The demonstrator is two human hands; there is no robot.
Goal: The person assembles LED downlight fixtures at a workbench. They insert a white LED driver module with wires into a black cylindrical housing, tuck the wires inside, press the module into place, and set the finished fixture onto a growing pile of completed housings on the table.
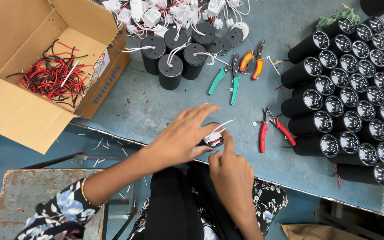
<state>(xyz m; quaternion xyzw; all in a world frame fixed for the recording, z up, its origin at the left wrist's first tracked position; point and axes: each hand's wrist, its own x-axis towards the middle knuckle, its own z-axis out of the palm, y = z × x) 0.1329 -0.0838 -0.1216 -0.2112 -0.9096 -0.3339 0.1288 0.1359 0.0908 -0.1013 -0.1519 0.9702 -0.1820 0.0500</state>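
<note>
Both hands meet over a black cylindrical lamp housing standing upright on the blue-grey table, close to its near edge. The left hand lies across the top of the housing, fingers spread and pressing on its rim rather than closed round it. The right hand comes up from just below the housing, its fingertips pinching the white wires that sprout from the top. To do this well, I judge the left hand should keep the housing from turning while the right tucks the wires down without kinking them (they look thin). Just right of the housing lie red-handled pliers; beyond it, farther up the table, lie green-handled cutters. Far right of the housing lies a stack of finished black lamps, and far left an open cardboard box of red and black wire offcuts.
</note>
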